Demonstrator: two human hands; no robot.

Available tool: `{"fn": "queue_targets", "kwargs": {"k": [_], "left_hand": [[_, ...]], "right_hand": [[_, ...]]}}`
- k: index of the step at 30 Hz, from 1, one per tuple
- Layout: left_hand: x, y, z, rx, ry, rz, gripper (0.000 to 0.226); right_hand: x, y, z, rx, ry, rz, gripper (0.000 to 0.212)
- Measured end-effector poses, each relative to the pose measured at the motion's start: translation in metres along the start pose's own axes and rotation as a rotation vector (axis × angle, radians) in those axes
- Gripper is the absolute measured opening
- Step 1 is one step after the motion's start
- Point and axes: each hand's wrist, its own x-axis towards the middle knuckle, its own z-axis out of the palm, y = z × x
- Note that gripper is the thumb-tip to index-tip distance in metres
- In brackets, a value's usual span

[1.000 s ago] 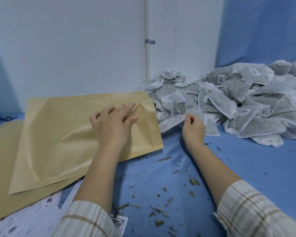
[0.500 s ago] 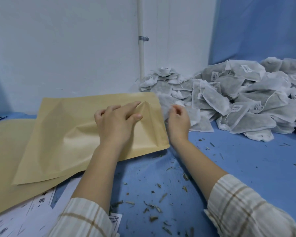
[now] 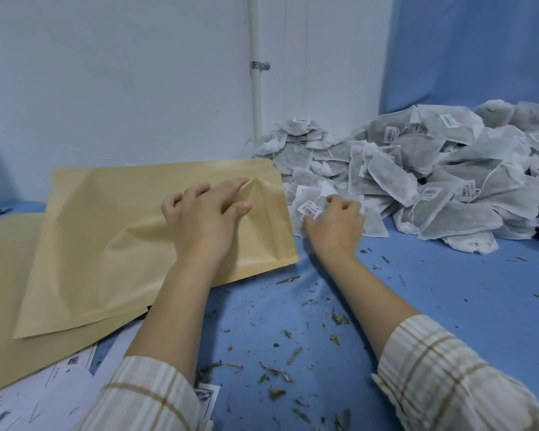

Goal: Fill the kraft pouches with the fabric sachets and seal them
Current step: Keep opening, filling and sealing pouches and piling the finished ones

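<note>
A large kraft pouch [image 3: 112,244] lies flat on the blue table, its mouth toward the right. My left hand [image 3: 204,220] rests on it near the mouth, fingers pinching up a fold of the top layer. Just right of the mouth, my right hand [image 3: 335,225] grips a white fabric sachet [image 3: 305,197] with a barcode tag at the edge of the sachet pile [image 3: 433,181]. Whether the pouch holds any sachets is hidden.
More kraft pouches [image 3: 3,275] lie under and left of the top one, over printed paper sheets [image 3: 44,396]. Dried herb bits [image 3: 280,368] litter the blue table [image 3: 448,306]. A white wall and pipe [image 3: 255,88] stand behind; a blue curtain hangs at right.
My right hand moved from the pile toward the pouch mouth, drawing a sachet with it. My left hand stayed on the pouch, holding the fold.
</note>
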Motion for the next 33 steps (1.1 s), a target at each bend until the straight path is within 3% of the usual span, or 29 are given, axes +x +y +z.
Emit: {"fn": "queue_targets", "kwargs": {"k": [2, 8, 13, 16, 22, 24, 28, 31, 33], "left_hand": [[0.0, -0.001, 0.0, 0.012, -0.014, -0.01, 0.029], [-0.003, 0.0, 0.002, 0.014, -0.016, -0.009, 0.029], [-0.001, -0.002, 0.0, 0.053, -0.034, -0.008, 0.031], [-0.003, -0.001, 0.001, 0.062, -0.038, -0.003, 0.031], [-0.002, -0.003, 0.001, 0.063, -0.005, -0.009, 0.03], [-0.001, -0.003, 0.001, 0.066, 0.004, -0.008, 0.03], [0.0, -0.001, -0.001, 0.018, 0.03, 0.013, 0.03], [0.002, 0.006, -0.001, -0.115, -0.031, 0.09, 0.03], [0.001, 0.014, -0.001, -0.171, -0.088, 0.147, 0.031]], "right_hand": [[0.003, 0.009, 0.0, -0.053, -0.077, 0.068, 0.069], [0.007, 0.009, 0.009, 0.366, -0.113, -0.085, 0.068], [0.01, 0.005, 0.012, 0.213, -0.251, -0.044, 0.049], [0.009, 0.004, 0.016, 0.252, -0.314, -0.035, 0.059], [0.011, 0.005, 0.005, 1.055, -0.053, 0.367, 0.051], [0.01, 0.005, 0.002, 1.182, -0.019, 0.392, 0.046], [-0.001, -0.009, -0.004, 1.264, -0.306, 0.171, 0.035], [-0.007, -0.024, -0.012, 1.029, -0.528, -0.01, 0.022], [-0.01, -0.029, -0.021, 0.914, -0.662, -0.013, 0.018]]}}
